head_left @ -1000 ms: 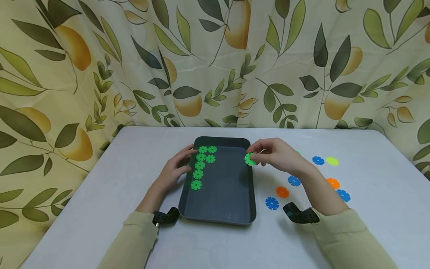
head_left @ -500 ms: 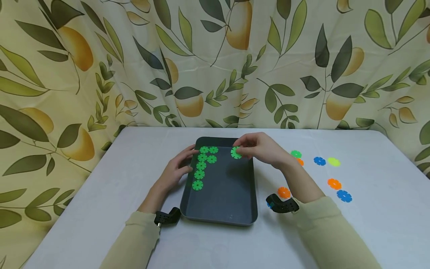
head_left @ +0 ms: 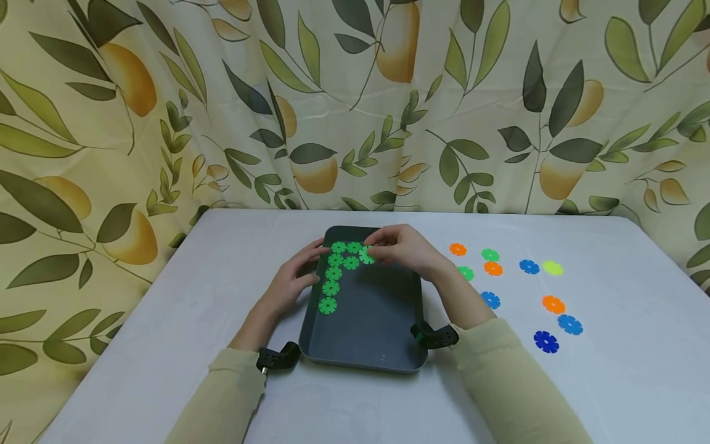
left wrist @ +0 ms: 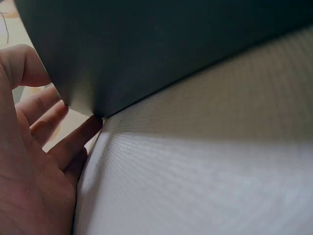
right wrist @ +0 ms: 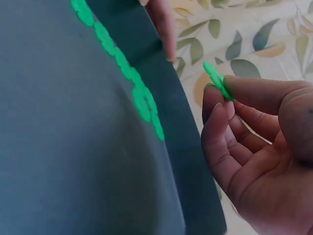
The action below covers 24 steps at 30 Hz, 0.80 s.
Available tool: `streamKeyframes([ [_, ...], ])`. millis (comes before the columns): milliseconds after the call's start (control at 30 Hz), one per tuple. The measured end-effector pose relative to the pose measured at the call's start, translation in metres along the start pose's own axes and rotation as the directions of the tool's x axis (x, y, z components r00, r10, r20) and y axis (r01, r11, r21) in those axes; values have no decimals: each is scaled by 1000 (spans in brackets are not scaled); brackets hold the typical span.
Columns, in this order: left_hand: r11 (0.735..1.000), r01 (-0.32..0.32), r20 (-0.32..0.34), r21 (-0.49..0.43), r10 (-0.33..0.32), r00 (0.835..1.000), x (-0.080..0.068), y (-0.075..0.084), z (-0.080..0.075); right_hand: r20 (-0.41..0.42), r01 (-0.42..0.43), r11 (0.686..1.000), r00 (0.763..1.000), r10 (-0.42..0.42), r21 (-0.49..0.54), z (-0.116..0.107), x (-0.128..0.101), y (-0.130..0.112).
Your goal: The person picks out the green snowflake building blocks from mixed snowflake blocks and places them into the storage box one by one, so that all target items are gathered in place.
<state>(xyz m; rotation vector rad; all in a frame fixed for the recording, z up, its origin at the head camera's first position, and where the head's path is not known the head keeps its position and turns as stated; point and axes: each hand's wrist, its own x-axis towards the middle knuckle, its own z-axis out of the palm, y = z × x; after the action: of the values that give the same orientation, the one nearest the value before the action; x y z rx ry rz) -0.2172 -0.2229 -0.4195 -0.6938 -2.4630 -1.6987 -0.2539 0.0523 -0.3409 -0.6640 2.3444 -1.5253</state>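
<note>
My right hand [head_left: 403,250] pinches a green notched plastic disc [head_left: 367,254] between thumb and fingertips, over the far part of a dark grey tray [head_left: 368,320]. In the right wrist view the disc [right wrist: 218,82] is held tilted, raised above the tray's far rim. Several like green discs [head_left: 331,288] lie flat inside the tray. They form a column along its left side, with two more beside the column's far end. My left hand [head_left: 291,274] rests its extended fingers against the tray's left side; the left wrist view shows fingertips [left wrist: 95,125] at the outer wall.
Right of the tray, loose discs are scattered on the white table: green [head_left: 490,254], orange [head_left: 553,304], yellow-green [head_left: 553,267], blue [head_left: 529,266] and dark blue [head_left: 546,341]. A leaf-and-fruit patterned curtain [head_left: 355,111] hangs behind the table's back edge.
My right hand has carried the green disc leftward from the tray's right rim to beside the placed green discs. Discs its arm covered now show. The left hand stays at the tray's side.
</note>
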Motion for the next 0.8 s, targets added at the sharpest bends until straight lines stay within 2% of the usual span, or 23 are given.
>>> streamKeyframes([
  [333, 1000, 2, 4, 3, -2, 1000, 0, 3, -1, 66, -4, 1000, 998, 3, 12, 19, 8, 3],
  [533, 1000, -2, 10, -1, 2, 1000, 0, 3, -1, 120, -37, 999, 992, 36, 6, 30, 16, 6],
  [800, 1000, 7, 14, 5, -7, 1000, 0, 3, -2, 112, -104, 994, 988, 106, -17, 40, 20, 10],
])
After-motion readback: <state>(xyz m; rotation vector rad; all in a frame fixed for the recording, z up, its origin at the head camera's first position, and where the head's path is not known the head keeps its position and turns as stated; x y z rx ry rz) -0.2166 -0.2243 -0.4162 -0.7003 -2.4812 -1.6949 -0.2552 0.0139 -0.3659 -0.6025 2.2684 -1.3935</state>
